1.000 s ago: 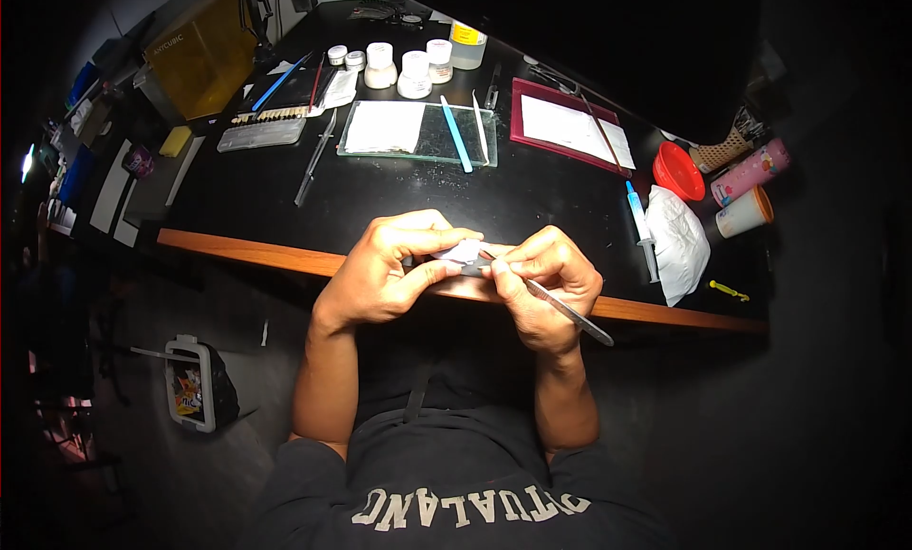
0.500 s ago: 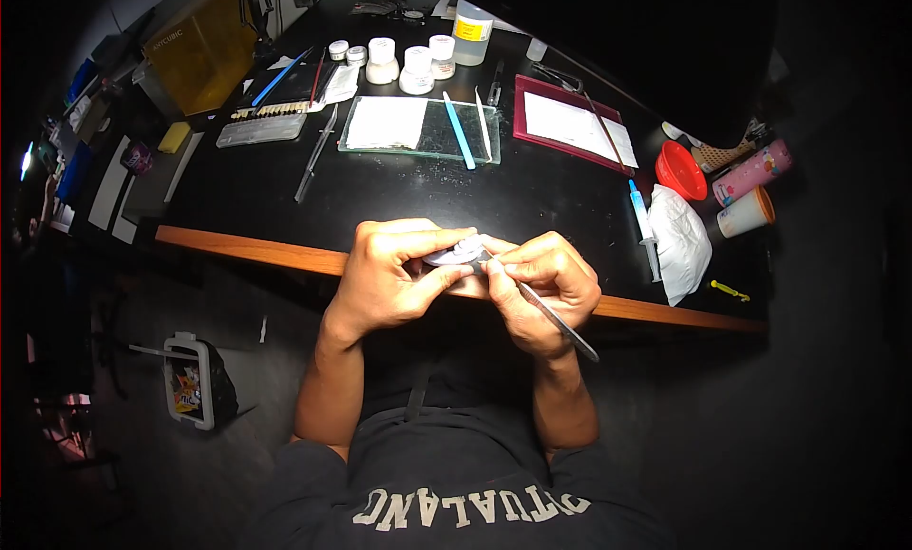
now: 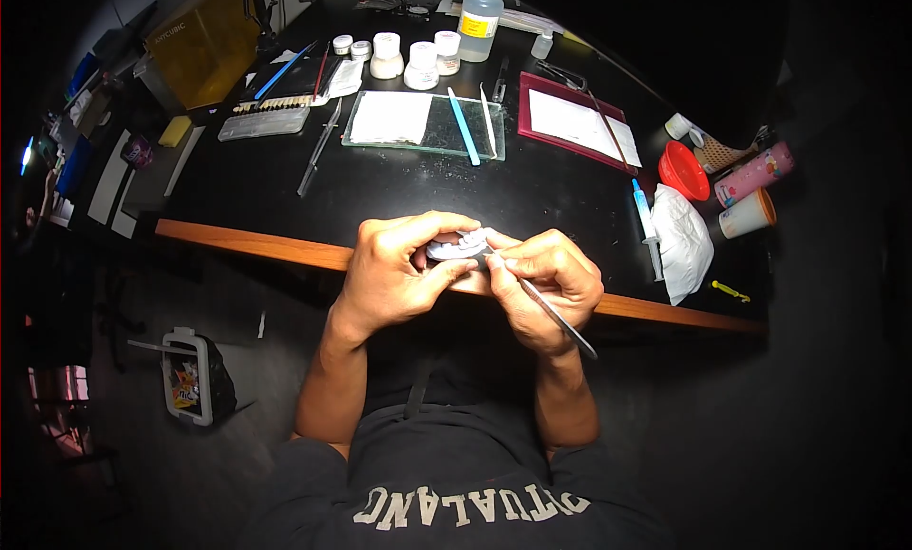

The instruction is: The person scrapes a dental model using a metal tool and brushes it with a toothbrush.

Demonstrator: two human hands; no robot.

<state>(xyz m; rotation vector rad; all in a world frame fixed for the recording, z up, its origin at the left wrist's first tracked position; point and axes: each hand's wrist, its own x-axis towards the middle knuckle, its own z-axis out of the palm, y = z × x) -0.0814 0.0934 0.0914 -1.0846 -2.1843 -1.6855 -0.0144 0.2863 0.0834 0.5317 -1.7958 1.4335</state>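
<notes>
My left hand (image 3: 385, 270) grips a pale grey dental model (image 3: 456, 249) between thumb and fingers, just above the table's front edge. Raised tooth shapes show along its top. In a pen-like grip, my right hand (image 3: 551, 289) holds a slim metal hand instrument (image 3: 559, 317), its dark handle slanting down toward me. The instrument's working end is at the right side of the model; whether it touches the surface is too small to tell. Fingers of my right hand are close against the model's right end.
Beyond my hands are a glass slab (image 3: 427, 149) with a blue-handled tool (image 3: 464, 127), several white jars (image 3: 422, 67), a clear bottle (image 3: 478, 37) and a maroon tray (image 3: 528, 123). At right are a syringe (image 3: 648, 229), white pouch (image 3: 680, 246) and red bowl (image 3: 679, 170).
The dental model has tilted slightly in my left hand, showing more of its tooth shapes. My right hand keeps its grip on the instrument. The head view has shifted a little.
</notes>
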